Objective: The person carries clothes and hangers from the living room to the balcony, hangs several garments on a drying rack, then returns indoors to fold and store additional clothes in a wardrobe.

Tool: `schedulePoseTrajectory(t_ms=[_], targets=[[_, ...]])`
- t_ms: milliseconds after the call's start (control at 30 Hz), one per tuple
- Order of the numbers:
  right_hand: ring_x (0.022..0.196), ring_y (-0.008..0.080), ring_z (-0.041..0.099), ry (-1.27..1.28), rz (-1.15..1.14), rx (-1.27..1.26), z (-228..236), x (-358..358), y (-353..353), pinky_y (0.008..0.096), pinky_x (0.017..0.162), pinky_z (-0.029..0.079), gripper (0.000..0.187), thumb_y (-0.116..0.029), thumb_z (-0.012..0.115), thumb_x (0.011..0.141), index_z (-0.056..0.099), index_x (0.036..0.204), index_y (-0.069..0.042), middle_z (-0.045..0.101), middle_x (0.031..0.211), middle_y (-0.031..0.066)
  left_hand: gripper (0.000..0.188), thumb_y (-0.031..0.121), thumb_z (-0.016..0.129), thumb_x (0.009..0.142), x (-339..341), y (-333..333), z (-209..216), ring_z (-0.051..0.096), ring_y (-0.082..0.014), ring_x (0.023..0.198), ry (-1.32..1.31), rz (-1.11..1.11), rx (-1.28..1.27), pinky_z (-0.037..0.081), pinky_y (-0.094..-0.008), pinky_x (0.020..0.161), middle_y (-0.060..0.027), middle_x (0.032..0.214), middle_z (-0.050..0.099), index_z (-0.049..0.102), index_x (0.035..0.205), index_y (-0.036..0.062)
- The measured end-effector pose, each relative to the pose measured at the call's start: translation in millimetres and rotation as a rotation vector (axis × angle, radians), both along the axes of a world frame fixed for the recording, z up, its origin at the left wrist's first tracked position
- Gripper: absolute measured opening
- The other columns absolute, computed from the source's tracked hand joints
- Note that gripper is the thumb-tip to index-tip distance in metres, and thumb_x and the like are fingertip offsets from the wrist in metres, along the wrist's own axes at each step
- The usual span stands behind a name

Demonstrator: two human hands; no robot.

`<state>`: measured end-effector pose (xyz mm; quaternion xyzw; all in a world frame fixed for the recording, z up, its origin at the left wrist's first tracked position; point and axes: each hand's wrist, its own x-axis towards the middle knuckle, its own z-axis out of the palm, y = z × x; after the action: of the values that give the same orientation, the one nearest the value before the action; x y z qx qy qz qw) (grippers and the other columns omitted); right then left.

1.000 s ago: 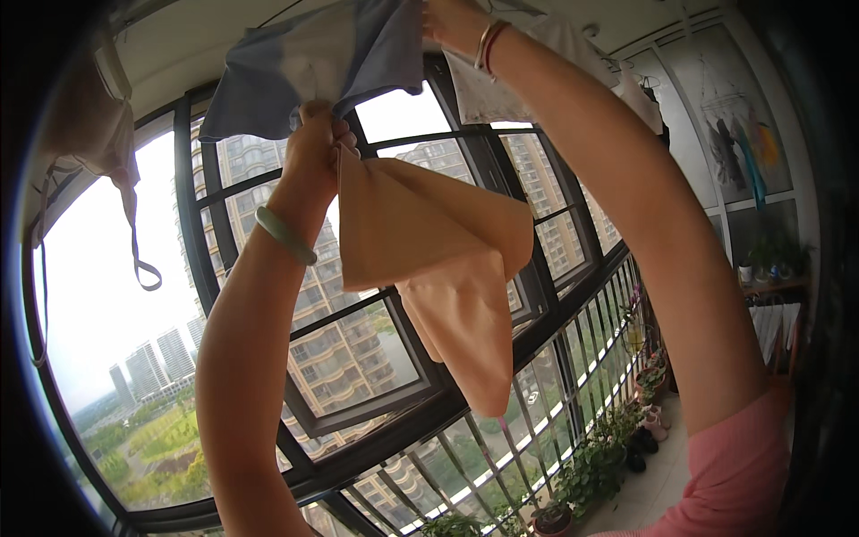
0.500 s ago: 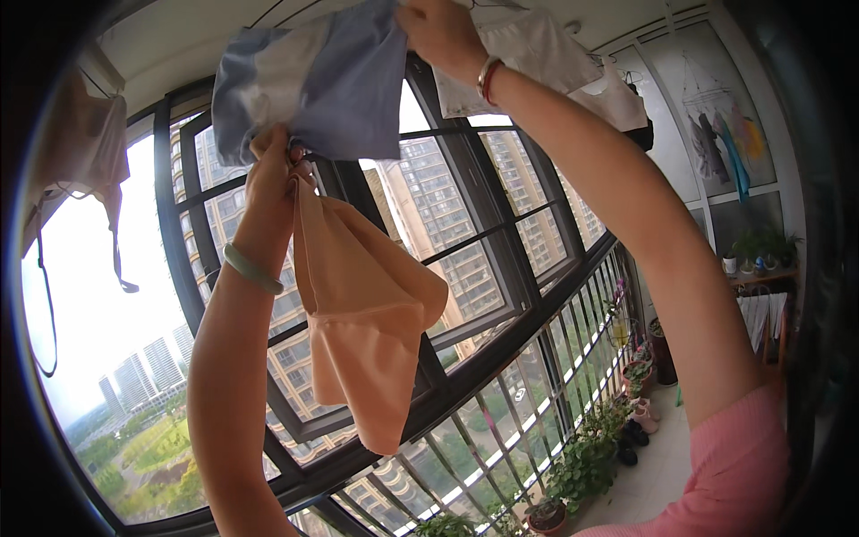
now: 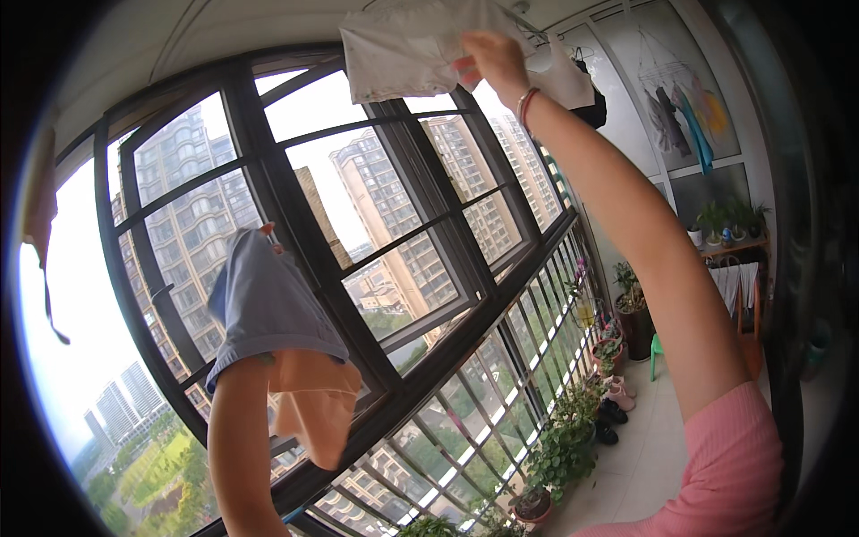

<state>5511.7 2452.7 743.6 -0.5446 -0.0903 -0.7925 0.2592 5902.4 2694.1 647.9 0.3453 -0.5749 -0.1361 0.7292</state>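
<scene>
1. Dark-framed windows [image 3: 257,152] are set across the middle of the frame, and high-rise buildings [image 3: 385,192] are seen through the panes; below them, at the lower centre, a barred railing [image 3: 519,358] is fitted.

2. Left of centre, the left hand [image 3: 270,235] is mostly covered by a blue garment [image 3: 282,304]; only fingertips are shown at its upper edge, where the cloth appears to be pinched between bent fingers. How the remaining fingers are placed cannot be told.

3. The blue garment is draped down over the left wrist, and its hem is spread around the forearm.

4. A peach cloth [image 3: 318,407] is seen hanging just beneath that hem, beside the left forearm; its upper part is hidden by the blue garment.

5. At the upper centre, the right hand [image 3: 497,63] is raised to a white garment [image 3: 394,54], its fingers loosely curled in front of the cloth. Whether any fabric is gripped cannot be told.

6. Red and pale bracelets [image 3: 526,104] are worn on the right wrist, and a pink sleeve [image 3: 729,447] is pushed up the arm at the lower right.

7. Potted plants [image 3: 564,438] and shoes [image 3: 617,391] are lined up along the railing; at the upper right, small cloths [image 3: 692,130] are hung from a clip rack.
</scene>
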Motion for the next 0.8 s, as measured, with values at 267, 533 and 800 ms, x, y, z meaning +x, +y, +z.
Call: schedulePoseTrajectory(t_ms=[267,533,800], targets=[[0.072,0.0222,0.071,-0.016,-0.17,0.18,28.2,-71.4,-143.0,0.0284,0.058,0.059,0.039,-0.023,0.068,0.085,0.055,0.107,0.006,0.068,0.091,0.0162,0.037,0.019,0.061,0.094,-188.2,-146.6,6.6,0.058,-0.0088,0.093,-0.366,-0.092,-0.034,0.05,-0.022,0.084,-0.0077,0.114,0.061,0.054,0.129,0.0072],[0.074,0.013,0.062,0.697,-0.305,-0.256,13.8,-60.7,-133.7,0.0283,0.064,0.054,0.032,-0.032,0.068,0.084,0.069,0.09,0.0,0.068,0.085,0.0074,0.02,0.017,0.061,0.091,-292.6,-283.3,86.9,0.06,-0.0322,0.088,-1.296,1.206,-0.599,0.048,-0.035,0.077,-0.0218,0.097,0.059,0.058,0.1,-0.0007],[0.067,0.0176,0.061,0.228,0.057,-0.106,139.4,-59.3,-149.4,0.0377,0.058,0.053,0.039,-0.043,0.056,0.093,0.067,0.08,-0.008,0.064,0.067,0.0053,0.022,0.016,0.063,0.088,-261.9,-317.7,95.2,0.06,-0.0296,0.087,-1.225,1.293,-0.544,0.048,-0.0344,0.076,-0.0192,0.095,0.059,0.059,0.101,-0.0005]])
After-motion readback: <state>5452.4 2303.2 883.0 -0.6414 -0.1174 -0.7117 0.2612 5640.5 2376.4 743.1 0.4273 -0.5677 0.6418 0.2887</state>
